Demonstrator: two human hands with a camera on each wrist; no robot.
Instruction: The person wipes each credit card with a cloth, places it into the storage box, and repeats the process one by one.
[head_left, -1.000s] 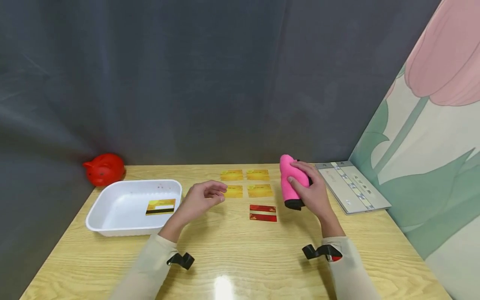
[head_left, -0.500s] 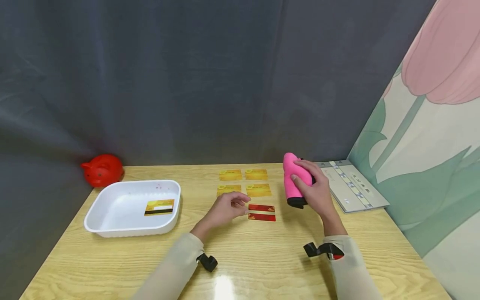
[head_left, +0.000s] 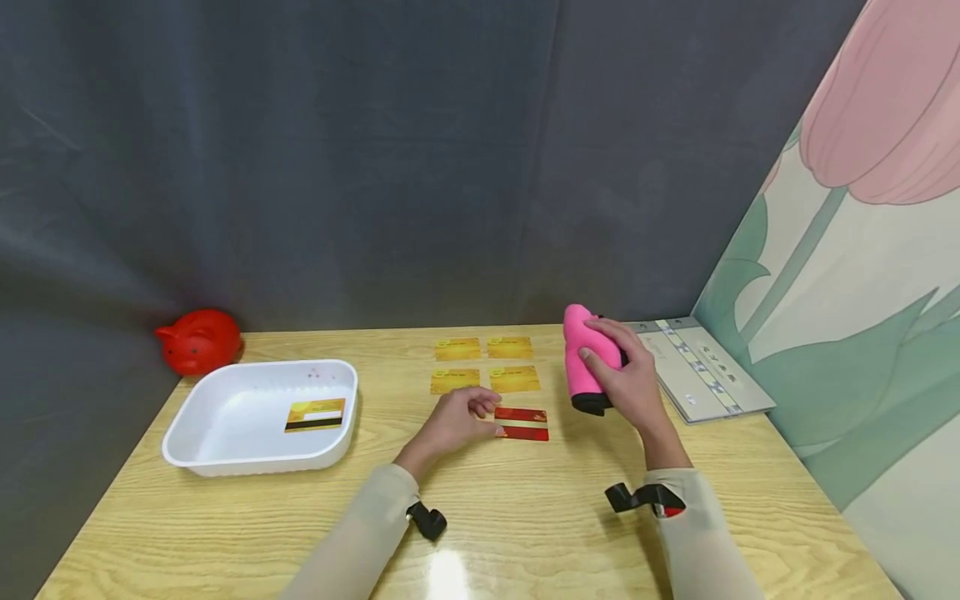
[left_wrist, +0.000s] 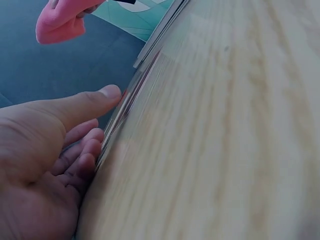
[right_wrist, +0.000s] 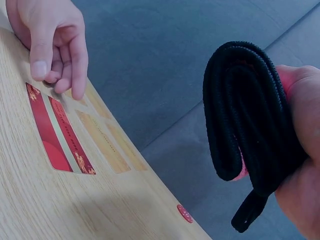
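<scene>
My left hand [head_left: 459, 422] reaches in at the left edge of a red card [head_left: 523, 424] with a pale stripe, which lies flat on the table. Its thumb and fingertips stand right at that edge, with a gap between thumb and fingers in the right wrist view. My right hand [head_left: 628, 372] grips a folded pink cloth [head_left: 582, 354] with black edging, held up over the table. In the right wrist view the cloth's folded black end [right_wrist: 250, 115] shows, with a small black loop [right_wrist: 248, 211] hanging from it.
Several yellow cards [head_left: 515, 379] lie in two rows behind the red one. A white tray [head_left: 180, 452] stands at left, holding a yellow card [head_left: 315, 415] with a black stripe. Behind it sits a red piggy bank [head_left: 199, 342]. A grey folder [head_left: 705, 371] lies at right.
My left hand has moved right, from beside the tray and the yellow cards to the red card's left edge. The right hand keeps hold of the pink cloth, hardly shifted.
</scene>
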